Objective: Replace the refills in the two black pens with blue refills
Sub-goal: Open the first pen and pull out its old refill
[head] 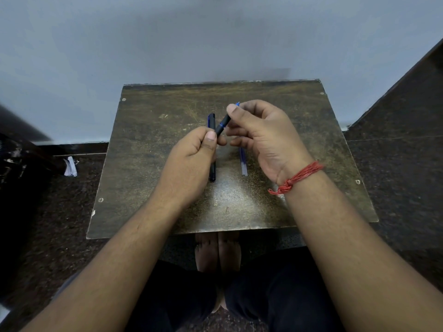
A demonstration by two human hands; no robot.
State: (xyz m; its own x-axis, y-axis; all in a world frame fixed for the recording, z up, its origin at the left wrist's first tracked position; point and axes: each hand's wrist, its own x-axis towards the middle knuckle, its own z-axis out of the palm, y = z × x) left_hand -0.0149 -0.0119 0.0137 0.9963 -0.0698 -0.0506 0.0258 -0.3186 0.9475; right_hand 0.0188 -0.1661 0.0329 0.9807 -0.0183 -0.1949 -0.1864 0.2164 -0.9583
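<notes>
Both hands hold one black pen (223,124) slantwise above the small wooden table (148,144). My left hand (194,152) pinches its lower end between thumb and fingers. My right hand (261,135) grips its upper part, where a blue tip pokes out past the thumb. A second black pen (212,172) lies lengthwise on the table, partly hidden under my left hand. A blue refill (243,161) lies on the table beneath my right hand, its far end covered by the fingers.
The table stands against a pale wall, with dark speckled floor on both sides. A crumpled white paper (70,167) lies on the floor at the left. My bare feet (217,252) show under the table's near edge.
</notes>
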